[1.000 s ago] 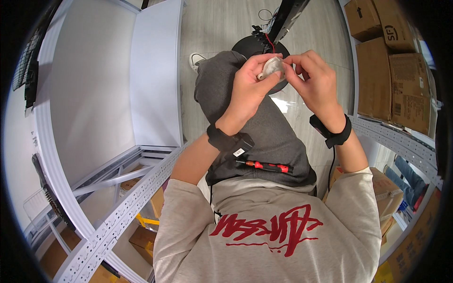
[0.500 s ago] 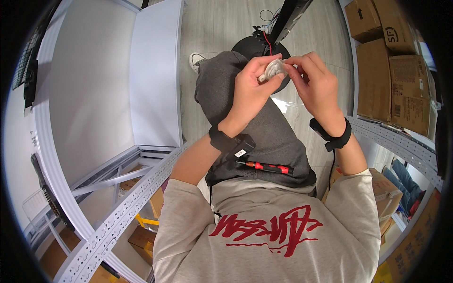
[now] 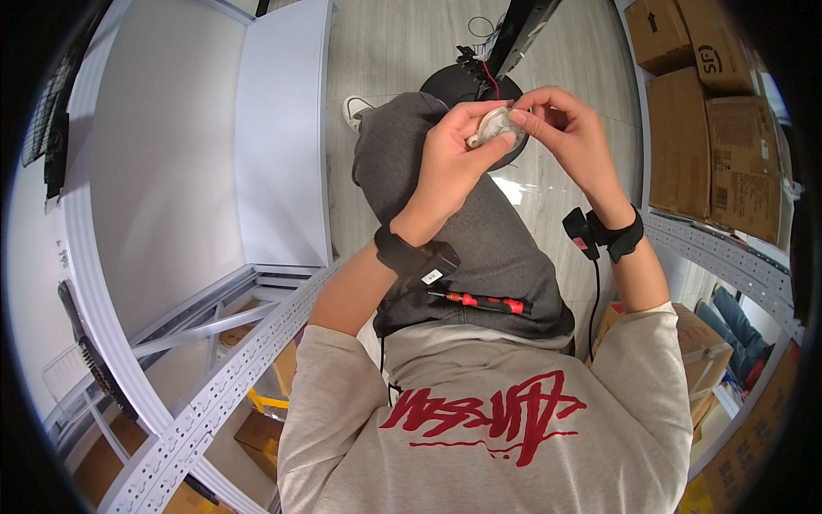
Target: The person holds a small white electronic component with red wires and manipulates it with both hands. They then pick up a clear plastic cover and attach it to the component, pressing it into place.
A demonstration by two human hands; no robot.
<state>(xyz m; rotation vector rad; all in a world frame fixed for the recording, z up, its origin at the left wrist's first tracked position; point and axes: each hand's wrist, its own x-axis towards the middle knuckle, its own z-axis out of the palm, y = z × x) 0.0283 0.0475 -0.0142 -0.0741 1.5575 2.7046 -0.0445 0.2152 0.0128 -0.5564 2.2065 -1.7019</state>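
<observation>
My left hand (image 3: 454, 163) holds a small, round, whitish translucent plastic piece (image 3: 493, 127) between thumb and fingers, above my knees. A little tab sticks out on its left side. Thumb and fingertips of my right hand (image 3: 572, 141) are pinched together at the upper right rim of the same piece; whether anything small sits between them is too fine to see. Across my lap lies a red and black screwdriver (image 3: 490, 303), its tip pointing left.
Ahead, a black upright post (image 3: 524, 38) rises by a round black base (image 3: 449, 83), with red and black wires (image 3: 491, 77) beside it. Cardboard boxes (image 3: 676, 146) are stacked at right. A white metal shelf frame (image 3: 231, 377) stands close on my left.
My right hand has turned at the wrist and its fingers have shifted slightly along the piece's rim. My left hand keeps its hold, with the piece tilted a little differently.
</observation>
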